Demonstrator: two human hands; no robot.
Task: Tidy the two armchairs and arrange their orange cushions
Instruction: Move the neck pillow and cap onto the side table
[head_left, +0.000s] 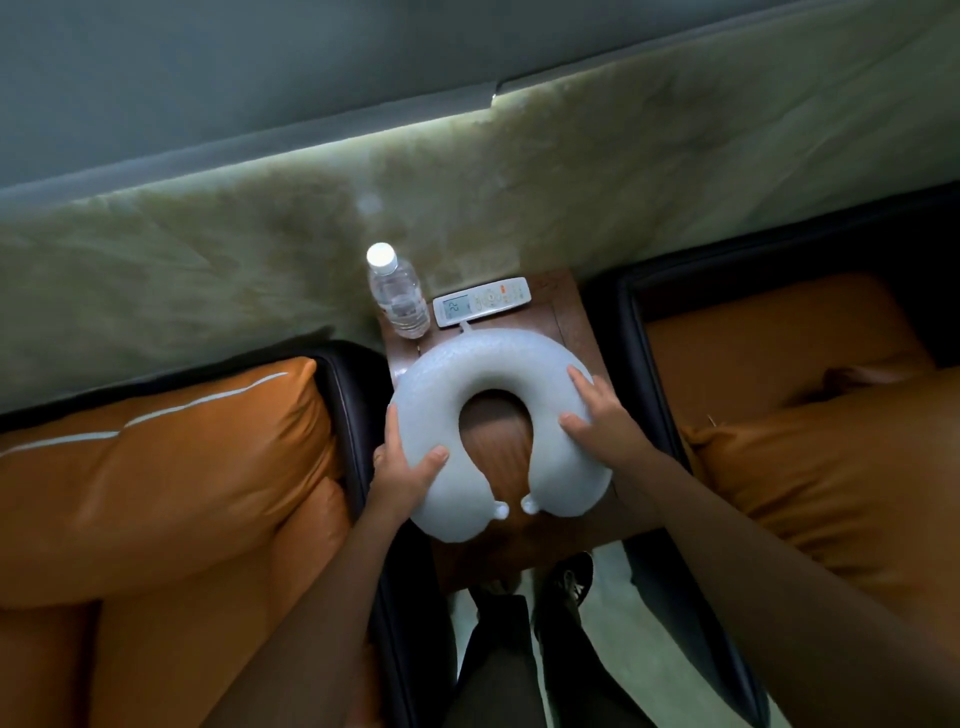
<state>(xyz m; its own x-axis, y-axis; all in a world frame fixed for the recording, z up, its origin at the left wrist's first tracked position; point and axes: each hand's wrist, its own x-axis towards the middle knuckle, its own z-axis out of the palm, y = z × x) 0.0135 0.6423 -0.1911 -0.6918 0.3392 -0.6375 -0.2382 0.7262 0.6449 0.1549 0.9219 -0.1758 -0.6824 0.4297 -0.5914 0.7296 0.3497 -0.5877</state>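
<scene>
A pale grey U-shaped neck pillow (488, 364) lies on the small wooden side table (563, 312) between two armchairs. My left hand (402, 473) grips the pillow's left arm, thumb on top and fingers round its outer edge. My right hand (597, 415) rests on top of the pillow's right arm with its fingers spread. An orange cushion (161, 467) leans in the left armchair (353, 415). Another orange cushion (831, 478) lies in the right armchair (628, 322).
A clear water bottle (397, 296) stands at the table's back left, a white remote control (483, 301) lies beside it. A marbled wall panel (571, 182) rises behind. My shoes (566, 577) show on the pale floor below the table.
</scene>
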